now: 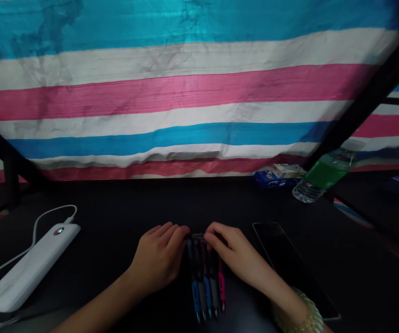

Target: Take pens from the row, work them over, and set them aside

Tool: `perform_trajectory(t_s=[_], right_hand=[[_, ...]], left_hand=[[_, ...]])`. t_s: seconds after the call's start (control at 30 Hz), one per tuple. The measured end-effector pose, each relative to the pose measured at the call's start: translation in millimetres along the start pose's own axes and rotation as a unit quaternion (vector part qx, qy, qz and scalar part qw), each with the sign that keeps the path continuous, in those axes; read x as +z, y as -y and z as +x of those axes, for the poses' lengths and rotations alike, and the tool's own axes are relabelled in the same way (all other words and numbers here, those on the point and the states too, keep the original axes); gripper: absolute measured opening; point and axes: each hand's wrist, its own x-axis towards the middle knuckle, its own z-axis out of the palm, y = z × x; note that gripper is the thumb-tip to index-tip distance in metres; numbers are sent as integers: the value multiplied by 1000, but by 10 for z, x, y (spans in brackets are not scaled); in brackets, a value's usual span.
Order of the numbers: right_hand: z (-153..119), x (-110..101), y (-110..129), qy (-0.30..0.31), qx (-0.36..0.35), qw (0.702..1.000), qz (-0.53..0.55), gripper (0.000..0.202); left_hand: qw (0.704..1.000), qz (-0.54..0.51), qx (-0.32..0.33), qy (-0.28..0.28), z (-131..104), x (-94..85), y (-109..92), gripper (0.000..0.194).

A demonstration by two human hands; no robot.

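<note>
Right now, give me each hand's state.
Left hand: fingers curled, tips touching the top ends of the row of coloured plastic pens.
Right hand: same, touching those ends; grip unclear.

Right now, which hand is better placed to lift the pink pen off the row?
Right, probably. The pink pen lies at the row's right edge, beside the right hand; the left hand sits beyond the blue pen.

Black table (123, 203) with pens (206, 282), phone (289, 263), power bank (29, 268), bottle (324, 178).
</note>
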Motion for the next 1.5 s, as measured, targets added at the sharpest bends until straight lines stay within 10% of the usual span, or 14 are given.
perform_trajectory(t_s=[0.27, 0.63, 1.07, 1.5], right_hand=[[5, -3, -42, 42, 18, 997, 58, 27], [50, -49, -79, -54, 51, 993, 94, 5], [59, -159, -105, -175, 77, 937, 292, 4], [48, -159, -72, -193, 63, 929, 311, 4]], left_hand=[[999, -39, -3, 3, -5, 19, 14, 15], [990, -123, -73, -16, 1, 14, 96, 26], [874, -411, -256, -32, 36, -143, 268, 9], [867, -412, -273, -60, 19, -143, 273, 9]])
